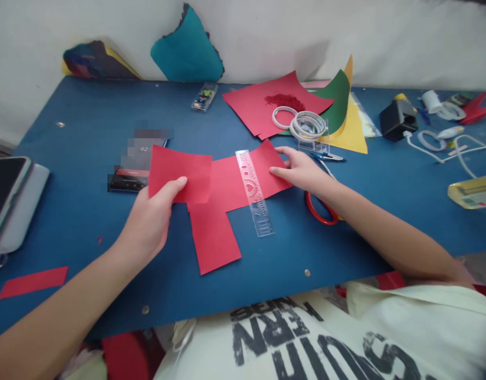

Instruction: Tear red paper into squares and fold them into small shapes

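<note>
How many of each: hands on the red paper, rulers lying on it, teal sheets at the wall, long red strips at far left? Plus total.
Left hand and right hand on red paper: 2
Clear ruler: 1
Teal sheet: 1
Long red strip: 1
Total: 5

Open tabletop [84, 116] rear left, phone [142, 158] in front, tape rolls [296, 126] crowding rear right

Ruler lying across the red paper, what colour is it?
The ruler is clear, see-through; head view shows it.
</note>
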{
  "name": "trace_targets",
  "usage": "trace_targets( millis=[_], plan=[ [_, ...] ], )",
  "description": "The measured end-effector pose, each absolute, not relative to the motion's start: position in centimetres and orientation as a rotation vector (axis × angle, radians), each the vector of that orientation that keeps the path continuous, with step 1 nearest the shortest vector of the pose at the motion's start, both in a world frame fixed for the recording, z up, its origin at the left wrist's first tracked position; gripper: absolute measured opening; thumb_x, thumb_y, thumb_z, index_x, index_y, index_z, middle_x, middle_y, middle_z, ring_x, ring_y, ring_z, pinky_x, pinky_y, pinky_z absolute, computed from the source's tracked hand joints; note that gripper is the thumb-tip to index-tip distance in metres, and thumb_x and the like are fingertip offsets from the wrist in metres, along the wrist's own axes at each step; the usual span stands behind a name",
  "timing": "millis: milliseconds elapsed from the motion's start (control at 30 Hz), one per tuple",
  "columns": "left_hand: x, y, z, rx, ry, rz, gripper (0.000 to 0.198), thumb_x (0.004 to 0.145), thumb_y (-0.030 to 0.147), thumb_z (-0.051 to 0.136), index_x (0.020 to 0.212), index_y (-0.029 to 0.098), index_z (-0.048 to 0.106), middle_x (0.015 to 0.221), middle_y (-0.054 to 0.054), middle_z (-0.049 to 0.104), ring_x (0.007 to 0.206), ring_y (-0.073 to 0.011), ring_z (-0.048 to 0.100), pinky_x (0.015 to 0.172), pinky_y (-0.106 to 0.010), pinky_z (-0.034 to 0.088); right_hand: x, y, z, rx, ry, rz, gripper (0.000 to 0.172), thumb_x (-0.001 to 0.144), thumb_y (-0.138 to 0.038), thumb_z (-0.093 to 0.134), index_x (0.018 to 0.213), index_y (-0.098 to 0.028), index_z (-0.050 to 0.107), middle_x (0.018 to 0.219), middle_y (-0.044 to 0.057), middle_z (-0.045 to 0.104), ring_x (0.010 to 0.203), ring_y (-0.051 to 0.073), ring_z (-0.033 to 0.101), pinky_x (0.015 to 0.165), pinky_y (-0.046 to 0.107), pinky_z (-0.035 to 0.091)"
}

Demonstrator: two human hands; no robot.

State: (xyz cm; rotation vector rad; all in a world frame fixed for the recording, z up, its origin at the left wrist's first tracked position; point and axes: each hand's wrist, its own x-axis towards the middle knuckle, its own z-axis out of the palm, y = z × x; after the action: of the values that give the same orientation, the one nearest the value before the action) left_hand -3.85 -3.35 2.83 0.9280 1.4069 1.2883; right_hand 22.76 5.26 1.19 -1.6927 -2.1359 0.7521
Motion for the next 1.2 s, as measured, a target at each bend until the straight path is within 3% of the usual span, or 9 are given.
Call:
trace_targets(
  millis=[167, 300, 367, 467, 567, 733, 867, 1033, 1200],
  plan=[
    [-3.9, -4.0, 2.6, 1.224, 1.612, 0.994, 0.039, 0.084, 0.046, 0.047, 0.054, 0.022, 0.045, 0.052, 0.002, 0.046, 0.053, -0.0135, 0.046, 0.051, -0.026, 0.039, 23.9, 6.3, 1.2, -1.781, -2.157, 0.438, 0.054, 0.083, -0.020, 0.048, 0.135, -0.011, 0.038, 0.097, 0.012, 0.065, 0.082, 0.025, 0.064, 0.074, 0.039, 0.051],
    [-3.4, -4.3, 2.2, 1.388, 1.661, 0.756, 0.041, 0.088, 0.042, 0.033, 0.052, 0.023, 0.034, 0.049, 0.002, 0.039, 0.048, -0.0138, 0.040, 0.048, -0.028, 0.031, 23.7, 4.6, 2.5, -1.931, -2.250, -0.035, 0.067, 0.089, -0.032, 0.044, 0.147, -0.006, 0.020, 0.114, 0.023, 0.060, 0.098, 0.037, 0.060, 0.079, 0.051, 0.047],
    [-3.0, -4.3, 2.0, 1.469, 1.722, 0.684, 0.041, 0.088, 0.041, 0.032, 0.051, 0.023, 0.033, 0.049, 0.002, 0.038, 0.048, -0.0147, 0.039, 0.049, -0.029, 0.027, 22.9, 3.0, 3.2, -1.705, -2.433, -0.302, 0.069, 0.090, -0.040, 0.046, 0.147, -0.008, 0.023, 0.133, 0.025, 0.047, 0.120, 0.041, 0.046, 0.092, 0.056, 0.039],
    [-2.7, -4.5, 2.1, 1.614, 1.857, 0.583, 0.044, 0.085, 0.041, 0.037, 0.045, 0.023, 0.032, 0.046, 0.000, 0.034, 0.047, -0.0155, 0.031, 0.051, -0.031, 0.019, 21.8, 0.9, 3.7, -1.037, -2.911, -0.382, 0.060, 0.092, -0.044, 0.046, 0.146, -0.021, 0.029, 0.150, 0.014, 0.032, 0.140, 0.035, 0.020, 0.108, 0.062, 0.014],
    [-2.4, -4.6, 2.4, 1.723, 1.957, 0.505, 0.044, 0.079, 0.043, 0.047, 0.042, 0.023, 0.033, 0.046, 0.000, 0.031, 0.046, -0.0150, 0.023, 0.054, -0.032, 0.014, 21.7, 0.4, 3.1, -0.904, -3.017, -0.297, 0.065, 0.091, -0.056, 0.040, 0.141, -0.014, 0.037, 0.144, 0.016, 0.042, 0.141, 0.032, 0.019, 0.109, 0.065, 0.002],
    [-2.7, -4.6, 2.9, 1.734, 1.953, 0.462, 0.042, 0.077, 0.046, 0.049, 0.046, 0.023, 0.033, 0.047, 0.000, 0.036, 0.046, -0.0156, 0.029, 0.051, -0.031, 0.016, 22.2, 0.7, 2.3, -1.124, -2.995, -0.244, 0.079, 0.089, -0.066, 0.035, 0.136, -0.003, 0.041, 0.134, 0.021, 0.051, 0.136, 0.033, 0.031, 0.108, 0.065, 0.005],
    [-3.0, -4.5, 3.1, 1.620, 1.757, 0.417, 0.043, 0.082, 0.048, 0.043, 0.048, 0.023, 0.039, 0.044, 0.001, 0.045, 0.044, -0.0153, 0.042, 0.046, -0.029, 0.028, 21.1, -0.2, 2.8, -1.319, -2.927, -0.349, 0.065, 0.093, -0.055, 0.036, 0.124, 0.000, 0.054, 0.117, 0.024, 0.061, 0.121, 0.033, 0.045, 0.106, 0.062, 0.011],
    [-3.0, -4.7, 3.0, 1.371, 1.483, 0.403, 0.046, 0.084, 0.052, 0.045, 0.050, 0.021, 0.048, 0.046, 0.001, 0.055, 0.038, -0.0125, 0.049, 0.041, -0.026, 0.035, 19.3, -0.8, 3.2, -1.429, -2.946, -0.405, 0.040, 0.092, -0.025, 0.035, 0.115, -0.001, 0.058, 0.088, 0.018, 0.066, 0.098, 0.030, 0.054, 0.103, 0.060, 0.017],
    [-3.2, -4.4, 2.6, 1.343, 1.481, 0.429, 0.045, 0.083, 0.049, 0.048, 0.049, 0.020, 0.050, 0.046, 0.000, 0.056, 0.037, -0.0120, 0.050, 0.039, -0.025, 0.034, 19.2, -0.7, 3.9, -1.470, -3.056, -0.506, 0.051, 0.084, -0.009, 0.041, 0.134, 0.000, 0.044, 0.076, 0.013, 0.067, 0.092, 0.030, 0.055, 0.102, 0.059, 0.019]
  ],
)
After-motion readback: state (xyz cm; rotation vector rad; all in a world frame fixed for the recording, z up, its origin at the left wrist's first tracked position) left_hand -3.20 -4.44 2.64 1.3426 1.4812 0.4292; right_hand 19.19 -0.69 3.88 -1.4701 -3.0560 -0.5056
